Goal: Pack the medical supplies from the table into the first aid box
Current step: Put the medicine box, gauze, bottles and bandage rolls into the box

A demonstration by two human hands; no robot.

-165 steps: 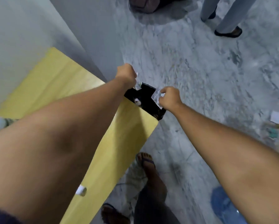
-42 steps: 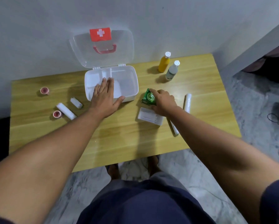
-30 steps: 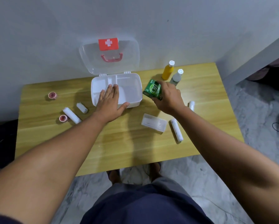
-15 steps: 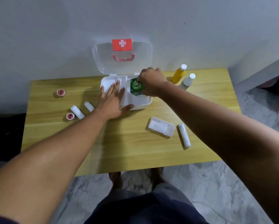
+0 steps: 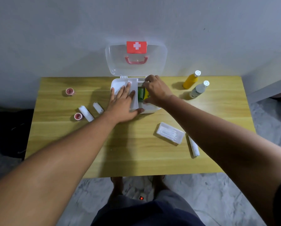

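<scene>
A white first aid box (image 5: 154, 109) stands open at the back of the wooden table (image 5: 136, 152), its clear lid (image 5: 154, 62) upright against the wall. My left hand (image 5: 122, 103) lies flat, fingers spread, across the box's left compartments. My right hand (image 5: 156, 91) grips a green packet (image 5: 142, 95) that sits low inside the box's right compartment. Outside the box lie two white gauze rolls (image 5: 86, 113) and two pink tape rolls (image 5: 78, 116) on the left, a clear case of cotton swabs (image 5: 170, 133) and another white roll (image 5: 194, 146) on the right.
An orange bottle (image 5: 191, 79) and a clear bottle (image 5: 199, 89) stand at the back right of the table. The wall runs right behind the box. My legs and feet show below the table's near edge, over a marble floor.
My right hand picked the green packet up from the table, carried it left and lowered it into the box. My left hand stayed on the box.
</scene>
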